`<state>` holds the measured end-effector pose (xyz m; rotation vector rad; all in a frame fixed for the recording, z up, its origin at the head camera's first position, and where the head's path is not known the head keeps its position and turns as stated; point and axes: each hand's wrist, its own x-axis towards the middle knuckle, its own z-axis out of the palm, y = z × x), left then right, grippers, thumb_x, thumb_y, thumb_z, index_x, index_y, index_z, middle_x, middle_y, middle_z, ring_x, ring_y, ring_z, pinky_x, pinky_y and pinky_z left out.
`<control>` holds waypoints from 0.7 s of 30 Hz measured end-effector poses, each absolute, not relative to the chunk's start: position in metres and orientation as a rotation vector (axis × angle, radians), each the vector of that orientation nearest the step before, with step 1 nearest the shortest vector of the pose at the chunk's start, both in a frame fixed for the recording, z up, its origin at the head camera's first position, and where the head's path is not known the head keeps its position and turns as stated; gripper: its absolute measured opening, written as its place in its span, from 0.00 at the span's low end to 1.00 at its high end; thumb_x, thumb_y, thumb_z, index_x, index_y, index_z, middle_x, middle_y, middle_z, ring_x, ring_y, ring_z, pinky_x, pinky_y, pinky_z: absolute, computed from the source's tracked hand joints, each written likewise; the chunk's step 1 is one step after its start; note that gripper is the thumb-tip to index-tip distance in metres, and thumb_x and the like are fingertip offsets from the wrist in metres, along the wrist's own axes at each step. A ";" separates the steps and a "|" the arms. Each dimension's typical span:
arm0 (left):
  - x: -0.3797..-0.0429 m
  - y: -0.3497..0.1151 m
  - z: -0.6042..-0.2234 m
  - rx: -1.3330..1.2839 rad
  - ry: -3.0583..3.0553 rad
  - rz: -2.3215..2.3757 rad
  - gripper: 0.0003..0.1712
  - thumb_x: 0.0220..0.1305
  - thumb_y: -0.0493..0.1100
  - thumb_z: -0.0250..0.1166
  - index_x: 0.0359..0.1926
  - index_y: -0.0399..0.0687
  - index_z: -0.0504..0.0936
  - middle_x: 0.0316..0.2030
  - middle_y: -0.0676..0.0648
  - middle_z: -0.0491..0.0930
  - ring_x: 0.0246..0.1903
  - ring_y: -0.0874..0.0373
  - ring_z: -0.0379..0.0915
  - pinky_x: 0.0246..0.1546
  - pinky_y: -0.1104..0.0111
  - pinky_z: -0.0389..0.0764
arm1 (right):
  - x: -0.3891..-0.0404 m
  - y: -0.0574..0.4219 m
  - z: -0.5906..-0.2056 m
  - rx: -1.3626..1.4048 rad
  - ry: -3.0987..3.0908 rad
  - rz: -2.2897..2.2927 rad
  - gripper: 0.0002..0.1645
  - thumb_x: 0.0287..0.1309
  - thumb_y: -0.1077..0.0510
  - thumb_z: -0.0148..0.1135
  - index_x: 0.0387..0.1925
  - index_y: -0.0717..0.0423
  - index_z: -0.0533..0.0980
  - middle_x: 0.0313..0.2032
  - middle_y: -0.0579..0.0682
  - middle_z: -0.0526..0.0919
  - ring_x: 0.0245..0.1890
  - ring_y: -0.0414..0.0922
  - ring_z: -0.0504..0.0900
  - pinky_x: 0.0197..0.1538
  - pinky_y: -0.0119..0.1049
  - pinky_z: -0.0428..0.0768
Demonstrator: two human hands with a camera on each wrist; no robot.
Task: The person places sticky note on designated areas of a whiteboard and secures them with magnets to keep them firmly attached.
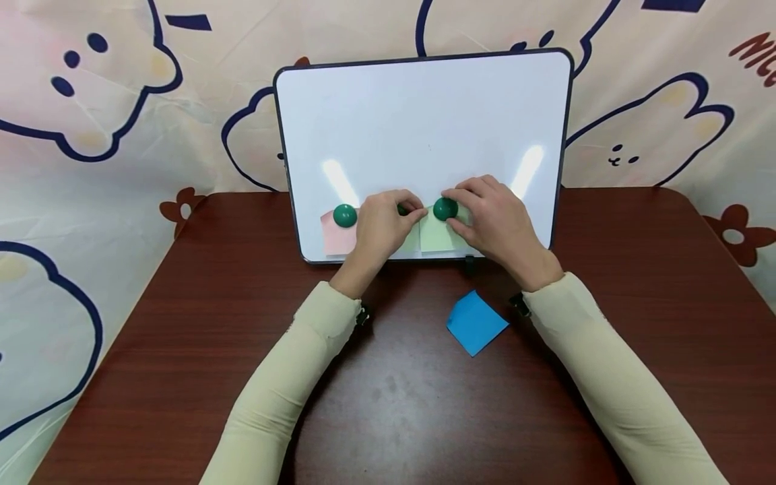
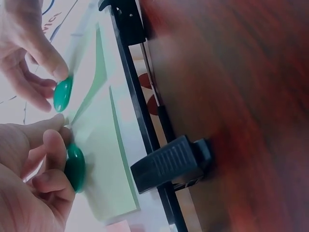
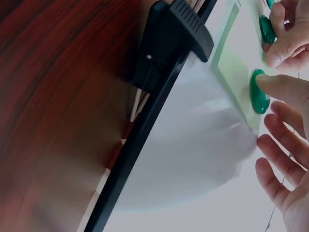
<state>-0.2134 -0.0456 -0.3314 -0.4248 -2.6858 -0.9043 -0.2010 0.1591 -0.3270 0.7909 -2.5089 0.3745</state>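
My right hand (image 1: 500,219) pinches a round green magnet (image 1: 445,209) between thumb and fingertips at the top of a pale green paper note (image 1: 438,236) on the whiteboard (image 1: 424,128). Thumb and forefinger of my left hand (image 1: 383,222) meet at the upper left corner of that same note. Under the left hand, a second green magnet (image 2: 75,168) sits on another pale green note (image 2: 108,174), mostly hidden in the head view. Further left, a third green magnet (image 1: 345,215) lies over the top of a pink note (image 1: 337,237), partly covered by the left hand.
On the brown table (image 1: 388,404), a blue paper note (image 1: 476,323) lies in front of the board. Black clips (image 2: 166,164) grip the whiteboard's lower edge. A printed cloth (image 1: 200,121) hangs behind the board.
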 end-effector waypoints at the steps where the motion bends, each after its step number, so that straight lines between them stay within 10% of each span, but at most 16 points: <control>1: -0.214 -0.047 -0.331 -0.426 -2.687 -0.913 0.08 0.63 0.49 0.70 0.38 0.51 0.89 0.35 0.52 0.89 0.36 0.59 0.83 0.37 0.67 0.80 | -0.201 0.160 -0.327 0.786 -2.508 0.408 0.27 0.52 0.53 0.76 0.54 0.56 0.81 0.50 0.56 0.83 0.54 0.53 0.77 0.56 0.48 0.81; 21: -0.170 -0.049 -0.321 -0.588 -2.702 -1.014 0.09 0.61 0.50 0.72 0.36 0.50 0.88 0.32 0.52 0.87 0.26 0.61 0.77 0.30 0.72 0.77 | -0.160 0.197 -0.304 0.732 -2.686 0.722 0.24 0.54 0.55 0.75 0.54 0.48 0.82 0.52 0.51 0.82 0.54 0.50 0.77 0.54 0.52 0.81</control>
